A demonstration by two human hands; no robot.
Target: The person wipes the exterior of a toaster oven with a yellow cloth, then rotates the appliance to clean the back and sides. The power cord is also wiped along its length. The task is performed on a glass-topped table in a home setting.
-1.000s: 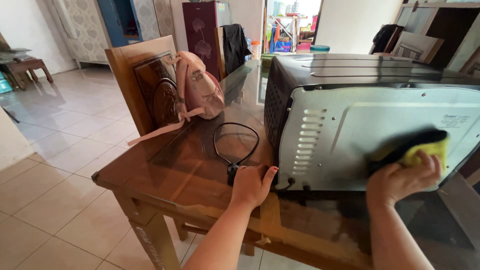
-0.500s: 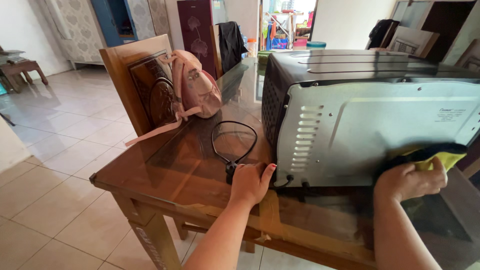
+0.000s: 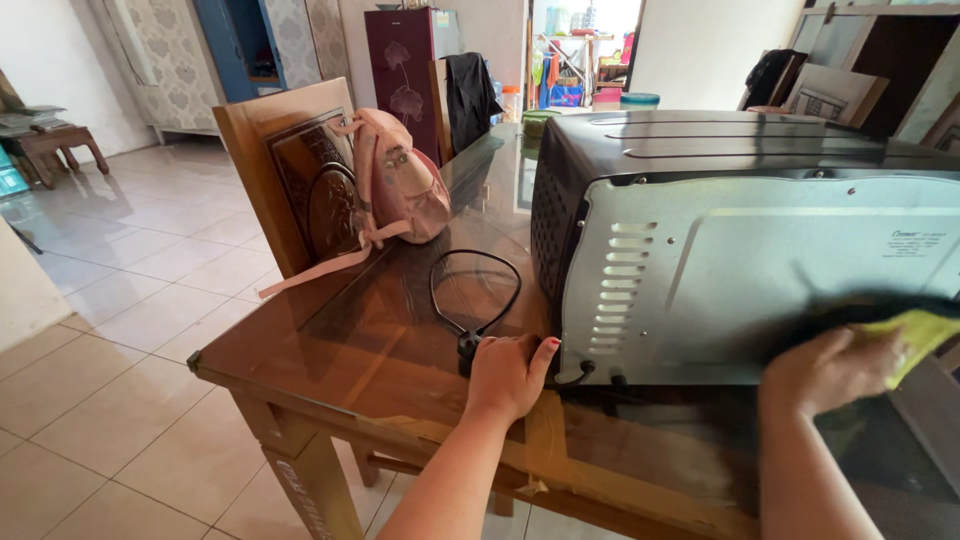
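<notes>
at the oven's (image 3: 760,270) back panel | yellow cloth (image 3: 915,335), gripped by right hand (image 3: 830,370), has been swept lower and rightward | left hand (image 3: 507,375) kept flat, fingers loosely spread, by the plug (image 3: 466,347) | lower panel now being wiped

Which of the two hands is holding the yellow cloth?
The right hand presses the yellow cloth against the oven's grey back. The left hand holds nothing, resting at its corner.
</notes>
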